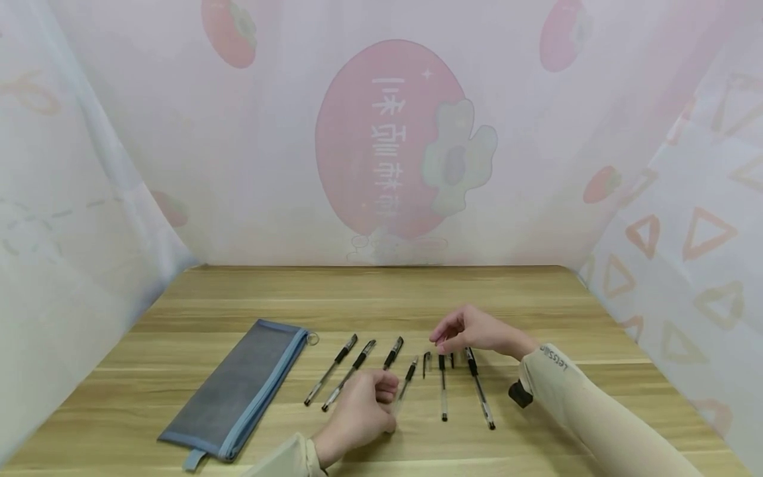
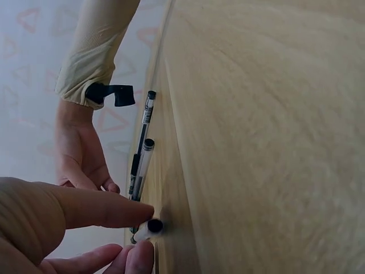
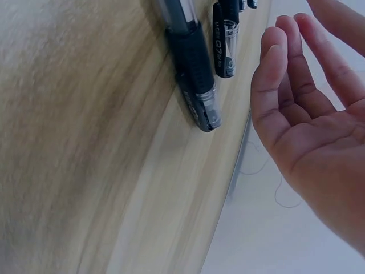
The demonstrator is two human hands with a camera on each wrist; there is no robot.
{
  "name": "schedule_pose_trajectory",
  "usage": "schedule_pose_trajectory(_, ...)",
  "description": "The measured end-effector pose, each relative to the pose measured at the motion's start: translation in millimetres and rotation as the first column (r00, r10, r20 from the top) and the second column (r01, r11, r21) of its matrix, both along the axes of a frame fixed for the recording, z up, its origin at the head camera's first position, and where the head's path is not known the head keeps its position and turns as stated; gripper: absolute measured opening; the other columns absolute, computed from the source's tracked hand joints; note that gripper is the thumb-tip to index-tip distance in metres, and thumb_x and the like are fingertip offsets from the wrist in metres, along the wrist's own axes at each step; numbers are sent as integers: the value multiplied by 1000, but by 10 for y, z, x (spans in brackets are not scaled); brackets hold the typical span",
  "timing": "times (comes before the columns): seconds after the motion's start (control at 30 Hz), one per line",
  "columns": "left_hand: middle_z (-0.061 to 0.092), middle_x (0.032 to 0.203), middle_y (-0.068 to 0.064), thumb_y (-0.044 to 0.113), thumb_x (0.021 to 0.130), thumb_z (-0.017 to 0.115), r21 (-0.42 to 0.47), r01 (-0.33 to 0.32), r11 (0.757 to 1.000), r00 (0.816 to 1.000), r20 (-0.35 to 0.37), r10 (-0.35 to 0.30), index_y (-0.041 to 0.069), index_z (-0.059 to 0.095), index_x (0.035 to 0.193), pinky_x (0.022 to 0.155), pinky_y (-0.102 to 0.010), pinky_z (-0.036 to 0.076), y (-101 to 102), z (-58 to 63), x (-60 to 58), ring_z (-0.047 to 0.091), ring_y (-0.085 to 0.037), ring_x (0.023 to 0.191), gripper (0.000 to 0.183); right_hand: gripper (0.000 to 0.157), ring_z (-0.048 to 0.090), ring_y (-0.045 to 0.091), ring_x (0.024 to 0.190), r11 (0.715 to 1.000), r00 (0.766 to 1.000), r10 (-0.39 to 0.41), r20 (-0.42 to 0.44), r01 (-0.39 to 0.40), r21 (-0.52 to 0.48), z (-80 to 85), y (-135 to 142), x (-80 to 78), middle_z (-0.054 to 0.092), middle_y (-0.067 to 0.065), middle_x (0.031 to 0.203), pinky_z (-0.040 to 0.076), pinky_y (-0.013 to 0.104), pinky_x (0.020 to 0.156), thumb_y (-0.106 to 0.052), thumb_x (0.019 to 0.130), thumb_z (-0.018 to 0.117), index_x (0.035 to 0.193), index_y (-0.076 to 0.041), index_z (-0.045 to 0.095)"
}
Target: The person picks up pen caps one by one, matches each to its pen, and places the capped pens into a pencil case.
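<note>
My left hand (image 1: 361, 405) pinches the rear end of a clear-barrelled gel pen (image 1: 410, 376) between fingers and thumb. In the left wrist view, that pen's black end plug (image 2: 154, 226) shows between the fingertips. My right hand (image 1: 477, 331) hovers with loosely bent fingers above another gel pen (image 1: 443, 387), whose top it partly hides; the right wrist view shows nothing between its fingers. Beside that pen lies a small black pen cap (image 1: 426, 364), and a similar dark piece (image 1: 451, 360) shows on its other side. Farther right rests a black-gripped gel pen (image 1: 479, 389).
Several more gel pens lie left of the left hand, among them an outer one (image 1: 331, 370), a second (image 1: 363, 356) and one partly hidden behind the hand (image 1: 393, 352). A grey-blue zippered mesh pouch (image 1: 235, 387) lies flat at the table's left. Printed cloth (image 1: 268, 165) encloses the wooden table (image 1: 381, 298).
</note>
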State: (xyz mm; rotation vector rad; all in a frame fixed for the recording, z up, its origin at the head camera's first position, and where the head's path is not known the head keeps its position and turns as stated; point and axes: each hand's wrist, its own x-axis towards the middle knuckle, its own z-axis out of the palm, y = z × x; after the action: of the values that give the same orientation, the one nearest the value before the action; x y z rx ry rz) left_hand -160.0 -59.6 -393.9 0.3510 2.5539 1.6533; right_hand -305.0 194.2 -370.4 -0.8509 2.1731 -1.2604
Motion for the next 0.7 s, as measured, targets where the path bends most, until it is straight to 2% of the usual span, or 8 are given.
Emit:
schedule_pose_trajectory(0.13, 65, 96, -8, -21, 54, 64, -40, -6, 999, 999, -45, 4, -7, 66, 105, 74, -32, 57, -32, -4, 2, 63, -23, 85, 53, 22, 66, 26, 87, 1000, 1000, 4, -11, -4, 5, -14, 5, -15, 69, 21, 103, 57, 43, 73, -2, 88, 73, 109, 4, 71)
schedule_pose_trajectory(0.33, 63, 83, -4, -18, 57, 73, -96, 2, 995, 997, -79, -10, -2, 67, 91, 62, -24, 54, -66, -8, -17, 61, -17, 73, 38, 21, 65, 24, 85, 1000, 999, 12, -31, -12, 16, -20, 13, -28, 70, 19, 101, 57, 44, 72, -5, 88, 74, 107, 3, 72)
schedule_pose_trajectory(0.53, 63, 80, -4, -18, 63, 69, -70, 35, 997, 997, -72, -40, -3, 68, 87, 61, -20, 54, -111, -13, -44, 62, -16, 70, 28, 18, 64, 35, 85, 1000, 1000, 7, -12, -7, 15, -36, 23, -34, 70, 19, 99, 57, 46, 68, -5, 90, 73, 106, 2, 72)
schedule_pose_trajectory(0.7, 68, 82, -4, -8, 74, 71, -32, 24, 999, 999, -36, -25, -3, 72, 90, 64, -23, 55, -176, 6, -64, 64, -14, 73, 17, 19, 63, 42, 88, 1000, 1000, 5, -3, -5, 12, -48, 36, -48, 71, 17, 98, 57, 48, 71, -8, 90, 73, 106, 2, 72)
